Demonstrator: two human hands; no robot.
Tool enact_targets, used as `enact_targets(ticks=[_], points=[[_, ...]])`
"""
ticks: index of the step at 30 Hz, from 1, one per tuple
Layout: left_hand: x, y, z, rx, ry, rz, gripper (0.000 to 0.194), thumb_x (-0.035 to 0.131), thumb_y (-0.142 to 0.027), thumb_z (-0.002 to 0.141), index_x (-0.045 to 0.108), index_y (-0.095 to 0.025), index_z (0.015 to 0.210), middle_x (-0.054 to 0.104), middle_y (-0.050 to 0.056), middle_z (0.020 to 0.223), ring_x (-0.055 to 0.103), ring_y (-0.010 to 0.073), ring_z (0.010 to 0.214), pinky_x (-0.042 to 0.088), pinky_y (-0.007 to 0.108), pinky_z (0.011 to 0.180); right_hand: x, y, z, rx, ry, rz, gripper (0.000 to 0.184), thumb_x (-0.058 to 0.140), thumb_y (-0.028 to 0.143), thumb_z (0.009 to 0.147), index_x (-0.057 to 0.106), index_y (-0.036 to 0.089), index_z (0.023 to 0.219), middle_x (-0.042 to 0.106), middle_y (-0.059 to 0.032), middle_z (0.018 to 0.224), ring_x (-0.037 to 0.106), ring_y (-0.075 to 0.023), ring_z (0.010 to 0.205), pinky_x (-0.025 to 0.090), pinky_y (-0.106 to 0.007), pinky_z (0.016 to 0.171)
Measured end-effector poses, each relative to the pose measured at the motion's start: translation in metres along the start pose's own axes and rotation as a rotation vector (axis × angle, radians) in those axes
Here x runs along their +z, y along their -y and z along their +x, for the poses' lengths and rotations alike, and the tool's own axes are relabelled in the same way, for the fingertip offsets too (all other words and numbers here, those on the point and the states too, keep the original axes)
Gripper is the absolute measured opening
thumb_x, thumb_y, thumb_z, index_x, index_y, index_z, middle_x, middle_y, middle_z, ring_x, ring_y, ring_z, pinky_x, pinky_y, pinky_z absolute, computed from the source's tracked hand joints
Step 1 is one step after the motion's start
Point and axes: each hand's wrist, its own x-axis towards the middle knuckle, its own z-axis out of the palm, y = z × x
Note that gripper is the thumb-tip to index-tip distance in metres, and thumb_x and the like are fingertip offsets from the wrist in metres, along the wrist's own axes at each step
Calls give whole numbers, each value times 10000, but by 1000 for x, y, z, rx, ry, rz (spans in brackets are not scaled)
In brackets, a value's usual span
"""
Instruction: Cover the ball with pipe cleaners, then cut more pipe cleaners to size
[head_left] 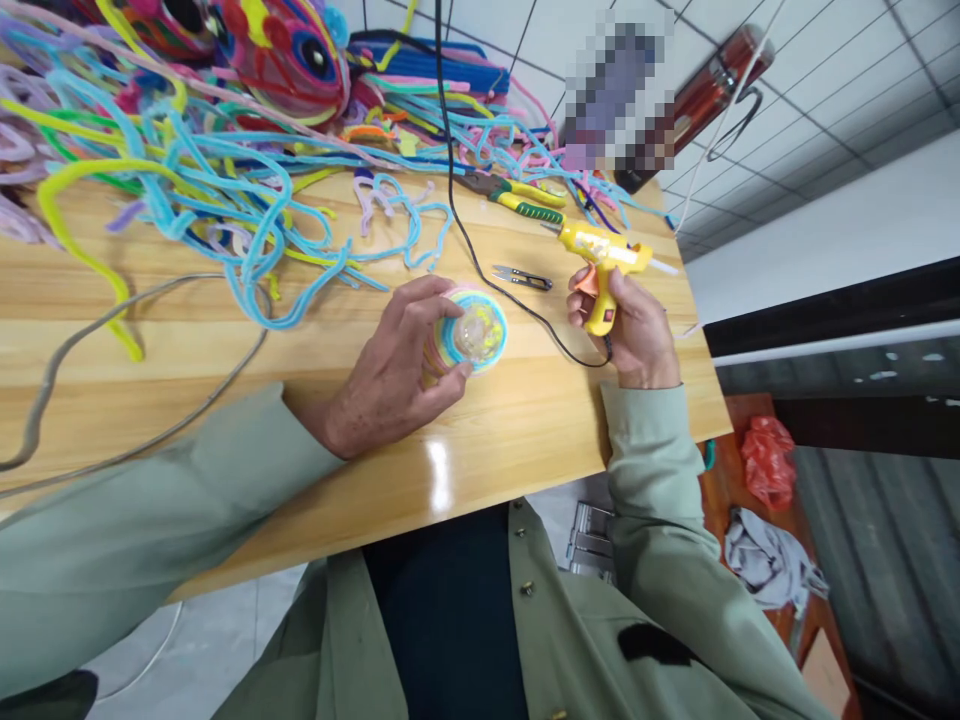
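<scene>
My left hand [409, 365] is closed around the side of a small round piece [491, 335] wound with blue, yellow and pink pipe cleaners. Its middle looks clear and shiny. The piece rests on or just over the wooden table; which, I cannot tell. Off to the right, my right hand [634, 325] grips a yellow hot glue gun [600, 250] by its handle, fingers near the orange trigger. The gun's nozzle points to the upper left, and a white glue stick sticks out of its back. Between the hands lie small thread snips [523, 277].
Pliers [517, 195] with green and yellow handles lie beyond the snips. Tangled pipe cleaners [255, 220] cover the table's far left, below a colourful fish-like craft [281, 60]. A black cord [459, 215] crosses the table [360, 490]. A red flask [697, 100] stands at the back right.
</scene>
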Motion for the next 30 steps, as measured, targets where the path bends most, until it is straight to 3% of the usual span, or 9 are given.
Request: enact_targets(ticks=[5,9,12,15,16,19,22,25,30], points=[[-2,-5,-2,-21,44,29,595,734,-193,928,455,-299,1443,546,137,1532,549,341,1488,539,579,1220,-29,-16,36,232,-187,218,290,850,470,924,704,220,934,693,27,775,640,-90,649,613,-178,565],[-1,-7,-3,-5,45,51,604,727,-185,924,438,-302,1441,537,134,1537,554,349,1474,537,589,1207,-42,-19,36,274,-193,88,289,807,490,929,699,222,948,722,11,806,677,-110,670,646,-219,595],[0,-8,-3,1,47,64,590,712,-171,933,430,-298,1436,516,140,1535,542,347,1477,523,594,1213,-41,-14,14,166,-305,-325,349,824,533,875,699,216,951,755,-41,883,722,-184,747,696,-355,717],[0,-7,-4,-4,61,70,578,724,-182,936,430,-296,1421,511,144,1530,543,352,1460,515,600,1211,-17,-6,-19,-178,-481,-771,445,881,522,813,712,233,1106,784,-75,1106,750,-247,940,688,-476,911],[0,-6,-4,-10,64,71,587,732,-187,936,425,-302,1422,511,140,1531,543,349,1458,512,596,1215,-3,-4,-31,-299,-429,-825,459,858,522,851,711,254,1193,777,-86,1221,751,-263,1047,671,-494,974],[0,-5,-4,-21,55,72,625,758,-193,932,410,-323,1433,513,123,1528,538,334,1458,499,583,1232,48,-2,-57,-561,-37,-823,386,759,498,983,688,305,1309,732,-96,1397,702,-300,1301,632,-519,1064],[1,-5,-4,-11,35,51,617,748,-181,941,411,-323,1437,515,125,1513,532,328,1459,495,585,1232,84,-7,-64,-753,137,-890,427,761,434,1001,637,307,1389,685,-121,1476,642,-336,1409,547,-609,1180],[2,-5,-5,-2,23,39,569,717,-196,973,410,-311,1438,516,137,1507,532,324,1461,496,576,1226,93,-15,-58,-782,195,-889,475,754,412,1013,590,301,1444,664,-134,1497,631,-343,1420,521,-636,1199],[4,-4,-6,-20,16,28,499,691,-261,1012,418,-303,1427,524,149,1516,528,327,1474,480,576,1237,88,-22,-49,-767,199,-855,476,751,450,1019,591,334,1451,669,-115,1489,632,-340,1412,519,-633,1201]])
